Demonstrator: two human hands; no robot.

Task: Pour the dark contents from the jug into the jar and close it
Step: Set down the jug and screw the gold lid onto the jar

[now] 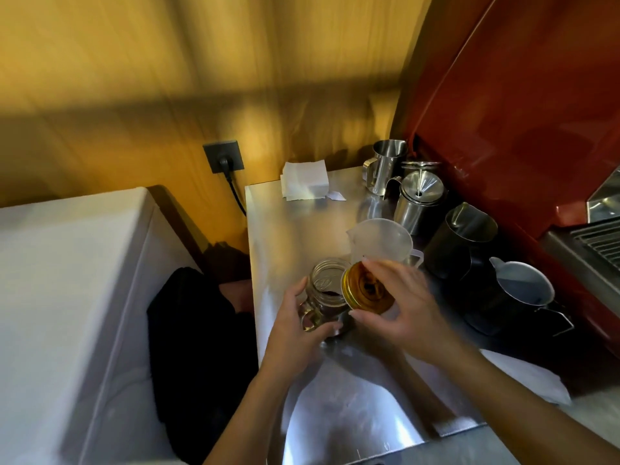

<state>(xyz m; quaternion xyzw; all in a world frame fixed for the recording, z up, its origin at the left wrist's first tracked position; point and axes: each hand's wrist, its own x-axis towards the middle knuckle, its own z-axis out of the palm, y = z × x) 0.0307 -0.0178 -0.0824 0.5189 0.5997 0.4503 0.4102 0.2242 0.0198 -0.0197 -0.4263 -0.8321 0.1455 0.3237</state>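
Note:
A glass jar (324, 286) with a handle stands on the steel counter (302, 229), its mouth uncovered and dark contents in its lower half. My left hand (295, 325) is wrapped around the jar's handle side. My right hand (402, 303) holds a gold metal lid (365, 286), tilted on edge just right of the jar's mouth, its inside facing me. A translucent plastic jug (382, 241) stands upright behind the lid and looks empty.
Steel pitchers (385, 164), a steel pot with a plunger lid (421, 199), a black pitcher (463, 239) and a dark pitcher (521, 290) crowd the right side by a red machine (520, 112). White napkins (305, 179) lie at the back. A white appliance (67, 280) stands left.

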